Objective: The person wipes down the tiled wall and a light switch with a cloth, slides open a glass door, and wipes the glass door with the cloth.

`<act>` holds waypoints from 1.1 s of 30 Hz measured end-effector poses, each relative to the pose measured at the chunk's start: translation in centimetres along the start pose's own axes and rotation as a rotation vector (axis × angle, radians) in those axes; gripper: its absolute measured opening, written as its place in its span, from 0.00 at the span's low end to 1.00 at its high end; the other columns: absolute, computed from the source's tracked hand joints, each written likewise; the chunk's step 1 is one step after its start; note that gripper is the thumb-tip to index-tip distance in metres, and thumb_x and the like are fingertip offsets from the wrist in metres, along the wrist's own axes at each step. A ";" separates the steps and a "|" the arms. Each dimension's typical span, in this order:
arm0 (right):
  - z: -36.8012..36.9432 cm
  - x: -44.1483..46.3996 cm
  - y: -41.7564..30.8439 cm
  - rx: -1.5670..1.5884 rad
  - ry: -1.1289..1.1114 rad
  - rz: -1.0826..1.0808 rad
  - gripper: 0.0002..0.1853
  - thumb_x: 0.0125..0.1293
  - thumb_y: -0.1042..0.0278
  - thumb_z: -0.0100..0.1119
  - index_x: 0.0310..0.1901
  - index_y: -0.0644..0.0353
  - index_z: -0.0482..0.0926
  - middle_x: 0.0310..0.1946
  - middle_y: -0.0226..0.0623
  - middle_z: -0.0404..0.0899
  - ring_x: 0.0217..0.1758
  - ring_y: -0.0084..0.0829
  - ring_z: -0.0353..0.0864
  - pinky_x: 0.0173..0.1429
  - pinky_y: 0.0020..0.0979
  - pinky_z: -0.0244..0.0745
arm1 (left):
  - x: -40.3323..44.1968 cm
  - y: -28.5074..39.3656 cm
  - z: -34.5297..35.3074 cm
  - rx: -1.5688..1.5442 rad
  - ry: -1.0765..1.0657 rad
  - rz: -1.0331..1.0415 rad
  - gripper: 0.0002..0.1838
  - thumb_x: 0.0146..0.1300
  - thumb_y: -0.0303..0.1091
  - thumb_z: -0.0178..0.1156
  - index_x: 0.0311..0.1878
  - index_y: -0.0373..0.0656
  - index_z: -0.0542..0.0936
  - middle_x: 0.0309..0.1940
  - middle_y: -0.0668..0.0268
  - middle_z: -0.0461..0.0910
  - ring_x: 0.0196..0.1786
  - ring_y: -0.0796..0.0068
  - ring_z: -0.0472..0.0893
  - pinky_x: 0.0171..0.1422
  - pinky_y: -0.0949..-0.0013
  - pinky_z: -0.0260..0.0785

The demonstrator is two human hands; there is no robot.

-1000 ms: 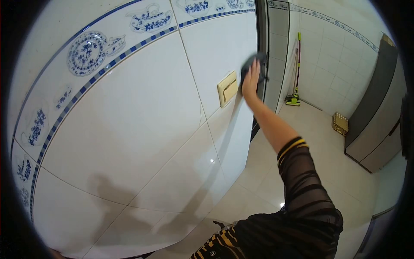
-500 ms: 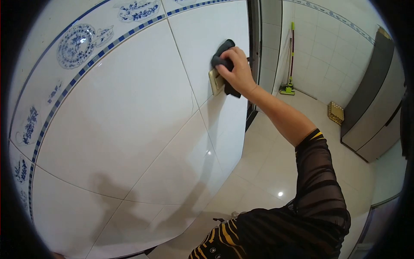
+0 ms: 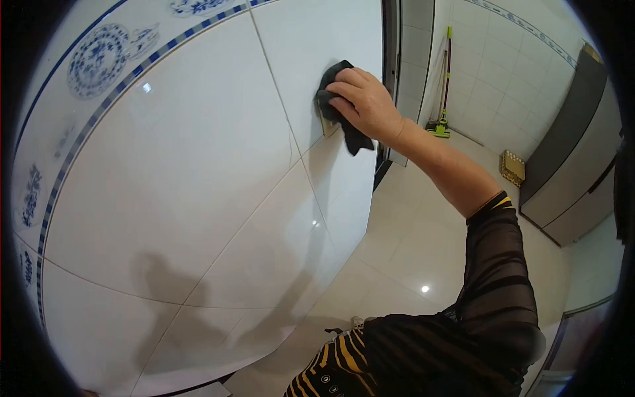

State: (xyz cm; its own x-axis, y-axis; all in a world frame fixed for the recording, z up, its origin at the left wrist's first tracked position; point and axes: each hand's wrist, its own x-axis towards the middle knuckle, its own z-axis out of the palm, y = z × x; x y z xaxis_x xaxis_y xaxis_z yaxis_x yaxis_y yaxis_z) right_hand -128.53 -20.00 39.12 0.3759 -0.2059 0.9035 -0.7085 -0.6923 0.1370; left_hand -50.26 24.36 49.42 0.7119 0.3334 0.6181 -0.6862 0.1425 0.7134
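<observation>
My right hand (image 3: pixel 367 102) is closed around a dark cloth (image 3: pixel 336 99) and presses it on the wall switch (image 3: pixel 329 126). The cloth covers most of the cream switch plate; only its lower left part shows. One end of the cloth hangs below my fingers against the white tiled wall (image 3: pixel 178 185). At the bottom left edge a small bit of skin, seemingly my left hand (image 3: pixel 87 392), shows by the wall; its fingers cannot be made out.
A door frame (image 3: pixel 391 66) stands just right of the switch. Farther back, a green mop (image 3: pixel 438 129) leans in the corner, a woven basket (image 3: pixel 512 168) sits on the tiled floor (image 3: pixel 410 231), and a tall grey cabinet (image 3: pixel 575 159) stands at the right.
My right hand has moved left from the wall's edge by the door frame onto the switch, with its fingers now gripping the cloth. The view has shifted slightly.
</observation>
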 end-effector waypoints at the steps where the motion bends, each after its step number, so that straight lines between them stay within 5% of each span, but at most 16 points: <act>1: 0.0 -0.1 0.5 -0.006 0.004 0.006 0.08 0.52 0.70 0.62 0.34 0.60 0.78 0.33 0.37 0.73 0.39 0.40 0.73 0.43 0.36 0.71 | 0.0 -0.1 0.1 -0.004 0.000 -0.003 0.27 0.67 0.49 0.44 0.53 0.32 0.74 0.55 0.52 0.73 0.53 0.58 0.72 0.59 0.58 0.62; 7: -0.1 -1.2 4.7 -0.051 -0.043 0.239 0.09 0.56 0.69 0.59 0.38 0.61 0.79 0.38 0.39 0.76 0.43 0.42 0.75 0.48 0.35 0.72 | 0.5 -0.7 -0.1 -0.003 -0.003 -0.007 0.27 0.66 0.48 0.45 0.54 0.33 0.74 0.56 0.51 0.72 0.54 0.58 0.72 0.60 0.58 0.62; 14: 0.0 -0.2 -2.6 0.023 -0.104 0.079 0.10 0.56 0.73 0.60 0.40 0.63 0.77 0.40 0.40 0.74 0.45 0.41 0.74 0.50 0.34 0.71 | 1.4 -2.2 -0.7 -0.037 -0.021 -0.019 0.26 0.66 0.47 0.46 0.54 0.33 0.74 0.57 0.51 0.72 0.55 0.58 0.72 0.60 0.58 0.62; 17: 0.6 0.0 -0.4 -0.052 -0.025 0.105 0.09 0.55 0.70 0.61 0.38 0.61 0.79 0.39 0.39 0.75 0.44 0.41 0.74 0.48 0.34 0.71 | 2.1 -3.3 -1.1 -0.055 -0.022 -0.033 0.26 0.65 0.47 0.46 0.55 0.33 0.74 0.57 0.50 0.71 0.55 0.58 0.72 0.61 0.57 0.62; 21: 0.6 -1.6 3.5 0.027 -0.005 0.454 0.10 0.56 0.68 0.59 0.39 0.61 0.78 0.38 0.39 0.76 0.45 0.42 0.74 0.49 0.36 0.70 | 1.8 -3.1 -1.5 -0.089 -0.034 -0.039 0.26 0.65 0.47 0.47 0.56 0.34 0.72 0.58 0.50 0.70 0.56 0.57 0.71 0.61 0.57 0.62; 29: 2.1 -1.5 -7.3 0.012 -0.010 0.028 0.12 0.48 0.74 0.64 0.37 0.59 0.77 0.40 0.39 0.72 0.48 0.43 0.71 0.52 0.38 0.69 | -5.1 2.9 -0.6 -0.045 -0.199 -0.044 0.27 0.66 0.45 0.47 0.63 0.36 0.66 0.61 0.49 0.66 0.57 0.57 0.69 0.62 0.55 0.60; 33: 2.6 -2.1 -5.6 0.014 0.028 0.072 0.12 0.49 0.73 0.64 0.38 0.56 0.77 0.40 0.38 0.72 0.47 0.42 0.71 0.50 0.37 0.70 | -2.1 1.0 -0.7 -0.075 -0.137 0.014 0.27 0.67 0.42 0.47 0.64 0.35 0.64 0.59 0.49 0.66 0.56 0.57 0.69 0.61 0.54 0.62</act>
State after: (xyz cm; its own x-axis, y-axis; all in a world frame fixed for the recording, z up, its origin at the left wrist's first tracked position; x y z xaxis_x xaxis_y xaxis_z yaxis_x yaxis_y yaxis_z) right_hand -123.80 -17.55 35.40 0.3071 -0.2363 0.9219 -0.7245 -0.6861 0.0655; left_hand -52.55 24.42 48.56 0.7122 0.2065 0.6709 -0.7020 0.2093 0.6807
